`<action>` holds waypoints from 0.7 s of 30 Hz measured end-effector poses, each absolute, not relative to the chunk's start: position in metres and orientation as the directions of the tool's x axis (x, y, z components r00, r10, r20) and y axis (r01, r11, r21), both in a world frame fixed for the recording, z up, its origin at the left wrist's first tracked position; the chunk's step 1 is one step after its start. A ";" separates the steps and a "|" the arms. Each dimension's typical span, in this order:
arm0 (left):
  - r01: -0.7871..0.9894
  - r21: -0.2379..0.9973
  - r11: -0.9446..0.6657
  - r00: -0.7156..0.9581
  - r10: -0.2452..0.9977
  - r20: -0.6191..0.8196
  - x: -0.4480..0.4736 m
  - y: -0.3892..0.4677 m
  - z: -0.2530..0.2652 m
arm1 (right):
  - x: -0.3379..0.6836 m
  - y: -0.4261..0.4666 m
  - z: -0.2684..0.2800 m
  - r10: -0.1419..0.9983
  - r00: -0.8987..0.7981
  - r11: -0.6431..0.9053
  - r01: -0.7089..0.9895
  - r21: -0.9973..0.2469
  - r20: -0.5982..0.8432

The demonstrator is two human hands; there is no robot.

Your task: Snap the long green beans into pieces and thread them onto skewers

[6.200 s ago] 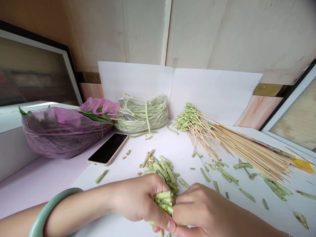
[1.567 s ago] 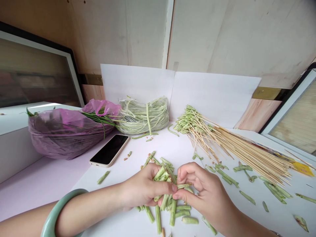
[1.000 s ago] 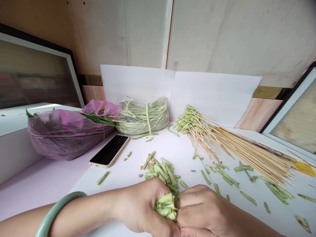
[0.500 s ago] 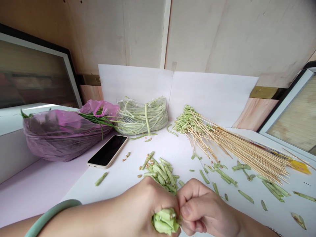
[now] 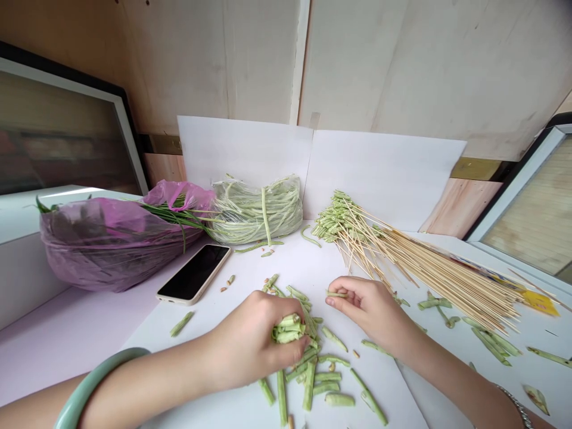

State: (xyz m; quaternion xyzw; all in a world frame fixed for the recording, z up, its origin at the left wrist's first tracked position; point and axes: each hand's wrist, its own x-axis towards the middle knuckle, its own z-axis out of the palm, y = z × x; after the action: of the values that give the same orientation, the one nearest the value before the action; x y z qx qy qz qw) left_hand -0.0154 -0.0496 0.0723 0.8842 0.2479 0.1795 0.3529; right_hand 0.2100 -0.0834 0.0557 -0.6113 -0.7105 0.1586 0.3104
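My left hand (image 5: pixel 254 339) is closed around a bundle of short green bean pieces (image 5: pixel 287 329), their cut ends showing between thumb and fingers. Right beside it, my right hand (image 5: pixel 373 307) pinches a single bean piece (image 5: pixel 336 294) between thumb and fingertips, held just above the white surface. Below and behind the left hand lies a loose pile of cut bean pieces (image 5: pixel 309 381), partly hidden by that hand. A few small brown seeds (image 5: pixel 356 354) are scattered among them.
Long beans in a clear bag (image 5: pixel 281 208), a purple bag of green stalks (image 5: pixel 116 238) and a phone (image 5: pixel 195 274) lie back left. At the back right, bean-tipped skewers (image 5: pixel 339 217) rest beside bare bamboo sticks (image 5: pixel 447 274). Bean scraps (image 5: pixel 489 344) lie on the right.
My hands have parted and moved forward, away from me. The left keeps its bundle; the right now pinches a bean piece. Bean pieces once hidden behind the hands now show.
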 end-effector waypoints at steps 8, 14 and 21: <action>0.499 0.441 -0.746 0.803 0.589 0.089 -0.017 -0.032 0.068 | 0.214 -0.078 0.047 0.970 -0.140 0.217 0.868 -0.447 0.199; 0.587 0.368 -0.721 0.753 0.653 0.079 -0.017 -0.025 0.063 | 0.225 -0.077 0.051 0.963 -0.158 0.233 0.894 -0.382 0.217; 0.565 0.447 -0.693 0.743 0.663 0.089 -0.028 -0.005 0.068 | 0.203 -0.111 0.086 0.880 -0.393 0.407 0.913 0.002 0.267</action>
State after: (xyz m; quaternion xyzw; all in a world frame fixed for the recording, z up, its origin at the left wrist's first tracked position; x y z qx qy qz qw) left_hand -0.0278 -0.0046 0.0676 0.9119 0.3367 0.1227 0.1998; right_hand 0.2032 -0.1108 0.0858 -0.5393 -0.8312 -0.0743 0.1125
